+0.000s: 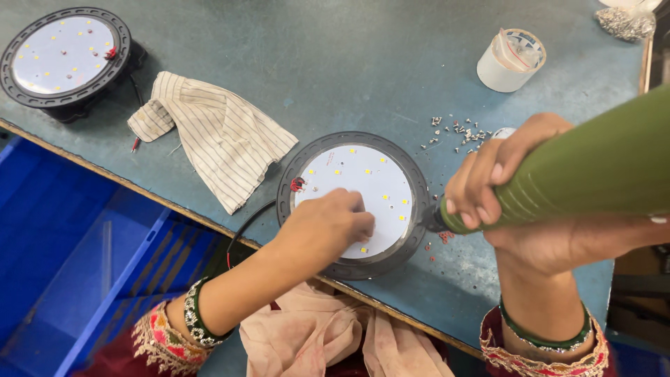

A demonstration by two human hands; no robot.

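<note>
Gripping green screwdriver (593, 174), right hand (502, 188)

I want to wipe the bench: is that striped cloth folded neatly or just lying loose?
Lying loose. The striped cloth is crumpled and unevenly spread on the blue table, with irregular creases and one bunched corner.

we see two bare hands and forearms, the left hand (328, 227) and the right hand (520, 185), with no gloves and no rings that we can make out. on the left wrist sit a dark green bangle and a band studded with small pale stones. the right wrist carries thin green bangles. both sleeves end in dark red cuffs with a bright embroidered border in red, yellow and green, edged with a pale fringe.
</note>
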